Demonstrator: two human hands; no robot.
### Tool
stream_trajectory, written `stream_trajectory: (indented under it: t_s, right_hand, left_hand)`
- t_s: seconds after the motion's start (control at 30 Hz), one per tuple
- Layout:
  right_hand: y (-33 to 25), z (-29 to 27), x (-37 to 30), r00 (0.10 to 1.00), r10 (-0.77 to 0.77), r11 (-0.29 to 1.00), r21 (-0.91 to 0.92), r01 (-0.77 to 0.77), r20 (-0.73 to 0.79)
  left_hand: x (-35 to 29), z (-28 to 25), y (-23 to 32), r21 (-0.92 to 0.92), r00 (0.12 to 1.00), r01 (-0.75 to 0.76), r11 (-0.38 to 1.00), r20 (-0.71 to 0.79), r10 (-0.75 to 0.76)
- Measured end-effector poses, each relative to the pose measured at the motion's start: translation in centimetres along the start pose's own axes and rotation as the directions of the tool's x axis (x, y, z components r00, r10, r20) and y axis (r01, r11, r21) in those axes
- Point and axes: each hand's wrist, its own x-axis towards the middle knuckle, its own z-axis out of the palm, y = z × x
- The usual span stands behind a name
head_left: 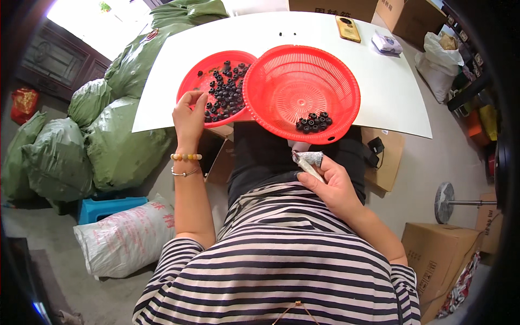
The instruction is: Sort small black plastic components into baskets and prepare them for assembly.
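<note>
My left hand (188, 115) rests on the near rim of a red bowl (194, 76) full of several small black ring-shaped parts (227, 89), fingertips pinched together at the parts' edge. My right hand (331, 184) is held near my lap, shut on a small silvery packet (307, 160). A larger red slotted basket (303, 89) overlaps the bowl on the right and holds a small cluster of the same black parts (314, 123) at its near side. Both stand on a white tabletop (390, 92).
A yellow-brown phone-like device (348, 28) and a small pale box (387, 42) lie at the table's far side. Green filled sacks (108, 130) and a white sack (127, 235) crowd the floor at left. Cardboard boxes (439, 260) stand at right.
</note>
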Motion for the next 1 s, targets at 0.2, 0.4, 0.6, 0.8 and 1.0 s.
stream_trajectory:
  t_s: [0.2,0.4,0.6,0.8,1.0]
  right_hand:
    - [0.0,-0.2,-0.3,1.0,0.023,1.0,-0.011,-0.023,0.016]
    - [0.1,-0.7,-0.6,1.0,0.012,1.0,0.004,-0.012,0.014]
    - [0.2,-0.6,-0.5,1.0,-0.016,1.0,-0.004,0.016,-0.021]
    - [1.1,-0.9,0.0,0.983,-0.082,0.996,0.015,0.086,-0.166]
    - [0.9,-1.0,-0.1,0.966,-0.114,0.991,0.039,0.126,-0.23]
  left_hand:
    - [-0.2,2.7,9.7,-0.15,0.914,-0.313,0.938,0.22,0.34]
    - [-0.8,8.8,11.6,-0.197,0.455,-0.55,0.811,0.744,0.489]
    - [-1.6,12.3,11.0,-0.07,0.37,-0.644,0.762,0.843,0.39]
    - [-1.2,13.7,9.7,-0.112,0.302,-0.658,0.745,0.867,0.396]
    - [-1.1,13.6,10.4,-0.077,0.238,-0.644,0.761,0.926,0.294]
